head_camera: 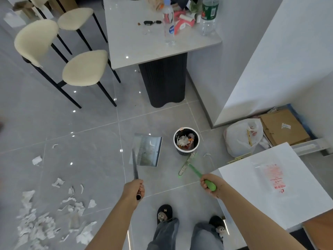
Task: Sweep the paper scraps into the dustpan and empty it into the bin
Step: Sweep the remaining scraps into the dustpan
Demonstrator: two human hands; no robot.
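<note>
My left hand (135,188) grips the dark handle of a shiny metal dustpan (146,150), which hangs just left of the bin. The small round bin (186,140) stands on the floor, holding paper scraps and other rubbish. My right hand (209,184) grips the green handle of a small broom (187,164) whose head points toward the bin's base. Torn white paper scraps (45,219) lie scattered over the grey floor at the lower left. One small scrap (207,154) lies right of the bin.
A white table (144,49) on a dark pedestal stands ahead, with cream chairs (84,67) to its left. A white plastic bag (242,137) and flattened cardboard (282,127) lie at the right wall. A white surface (270,186) juts in at the right. My slippered feet are below.
</note>
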